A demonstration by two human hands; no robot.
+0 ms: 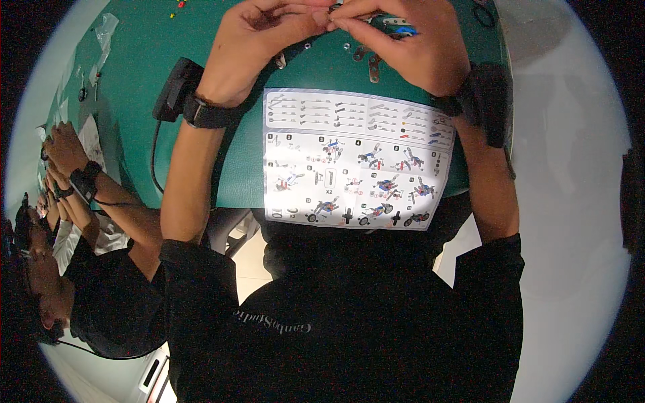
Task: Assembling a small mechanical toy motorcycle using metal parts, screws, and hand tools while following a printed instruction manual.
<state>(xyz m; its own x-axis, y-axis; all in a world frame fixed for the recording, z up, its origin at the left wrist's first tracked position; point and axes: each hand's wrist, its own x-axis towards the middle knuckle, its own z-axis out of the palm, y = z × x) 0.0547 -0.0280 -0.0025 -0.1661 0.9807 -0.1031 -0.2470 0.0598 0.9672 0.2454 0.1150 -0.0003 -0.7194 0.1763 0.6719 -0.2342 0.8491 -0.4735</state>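
Note:
At the far edge of the view my left hand (269,30) and my right hand (413,43) meet, fingertips pinched together. A small metallic piece (334,7) shows between the fingers; its kind is too small to tell and the fingers hide most of it. Just under my right hand lie perforated metal strips (374,68) with rounded ends, and a blue part (406,31) beside it. Two small nuts (308,46) (347,46) rest on the green table near the fingertips. A printed assembly sheet (356,158) with step pictures lies between my forearms, overhanging the table's near edge.
The green table (242,154) ends close to my body. Small yellow and red parts (177,8), a clear plastic bag (105,32) and a screwdriver-like tool (97,84) lie at the left. Another person's hands (65,151) work at the left edge. A black cable (154,154) hangs from my left wrist's device.

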